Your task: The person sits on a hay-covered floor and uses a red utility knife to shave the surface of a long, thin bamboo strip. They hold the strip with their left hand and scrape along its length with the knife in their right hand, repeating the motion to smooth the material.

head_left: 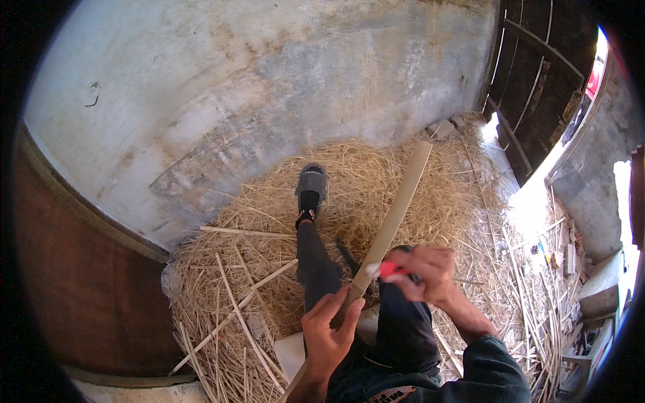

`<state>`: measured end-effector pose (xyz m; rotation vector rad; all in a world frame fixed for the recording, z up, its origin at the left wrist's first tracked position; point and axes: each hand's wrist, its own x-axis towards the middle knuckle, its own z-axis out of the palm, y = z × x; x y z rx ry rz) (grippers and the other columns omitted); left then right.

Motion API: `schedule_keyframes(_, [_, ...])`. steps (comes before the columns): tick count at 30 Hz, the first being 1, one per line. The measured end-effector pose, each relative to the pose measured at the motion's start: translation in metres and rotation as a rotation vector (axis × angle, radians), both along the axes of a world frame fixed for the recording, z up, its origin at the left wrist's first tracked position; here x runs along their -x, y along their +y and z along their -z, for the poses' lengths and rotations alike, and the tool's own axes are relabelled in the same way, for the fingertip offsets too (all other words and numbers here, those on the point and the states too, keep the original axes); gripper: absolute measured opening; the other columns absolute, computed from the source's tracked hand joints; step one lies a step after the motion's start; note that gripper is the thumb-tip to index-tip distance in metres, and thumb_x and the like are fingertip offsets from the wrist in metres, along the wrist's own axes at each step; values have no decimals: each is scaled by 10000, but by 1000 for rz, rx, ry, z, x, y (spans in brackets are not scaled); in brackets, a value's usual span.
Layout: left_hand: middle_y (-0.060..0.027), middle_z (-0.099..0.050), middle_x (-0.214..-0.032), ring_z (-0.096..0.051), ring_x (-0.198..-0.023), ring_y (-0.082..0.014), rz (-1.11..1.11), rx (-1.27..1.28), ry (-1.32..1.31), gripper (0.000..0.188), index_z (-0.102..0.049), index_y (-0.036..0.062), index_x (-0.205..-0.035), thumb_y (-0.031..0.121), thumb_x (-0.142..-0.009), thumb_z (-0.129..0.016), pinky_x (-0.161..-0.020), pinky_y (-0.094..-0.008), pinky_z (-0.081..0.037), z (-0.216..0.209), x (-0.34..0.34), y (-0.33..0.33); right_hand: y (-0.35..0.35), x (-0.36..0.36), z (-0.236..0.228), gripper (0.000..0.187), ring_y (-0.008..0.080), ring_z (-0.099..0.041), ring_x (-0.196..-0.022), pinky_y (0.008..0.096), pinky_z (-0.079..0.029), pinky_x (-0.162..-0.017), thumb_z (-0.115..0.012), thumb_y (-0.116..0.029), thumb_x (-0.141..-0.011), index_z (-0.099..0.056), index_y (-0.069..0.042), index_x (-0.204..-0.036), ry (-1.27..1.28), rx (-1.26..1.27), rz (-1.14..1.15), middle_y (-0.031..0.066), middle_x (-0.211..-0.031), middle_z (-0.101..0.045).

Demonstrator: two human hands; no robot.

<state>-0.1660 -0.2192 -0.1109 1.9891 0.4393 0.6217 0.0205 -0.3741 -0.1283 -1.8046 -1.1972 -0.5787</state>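
Observation:
A long, flat, pale bamboo strip (398, 211) slants up and away from my lap, its far end near the wall. Low on the strip, my left hand (327, 332) is closed around it, thumb and fingers on either side. My right hand (428, 272) is closed on a small red-handled tool (390, 269), held against or just over the strip above my left hand. Motion smears the right hand and the tool, and its pale working end cannot be made out clearly. The strip's near end runs down past my left wrist.
Dry shavings (363, 164) cover the floor around my legs and sandalled foot (312, 185). Loose thin sticks (232, 316) lie at the left, with more at the right. A stained wall (289, 80) stands ahead, and a dark wooden door (537, 74) at the far right.

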Motion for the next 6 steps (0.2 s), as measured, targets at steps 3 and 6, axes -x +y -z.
schedule_keyframes(3, [-117,-737,-894,-685,-770,-161,42,85,181,389,-752,-24,-1211,276,-965,-780,-648,-319,-506,13,23,1,-7,-41,-19,171,191,-669,-611,303,-491,-559,-793,-119,-880,-818,-62,-1040,184,-176,354,85,-735,-708])
schedule_keyframes(6, [-146,-754,-934,-729,-814,-216,88,133,236,435,-754,18,-1259,328,-955,-790,-691,-351,-541,26,39,-2,-23,-83,-17,191,185,-720,-710,285,-522,-619,-759,-155,-945,-818,-84,-1112,227,-216,465,94,-889,-792])
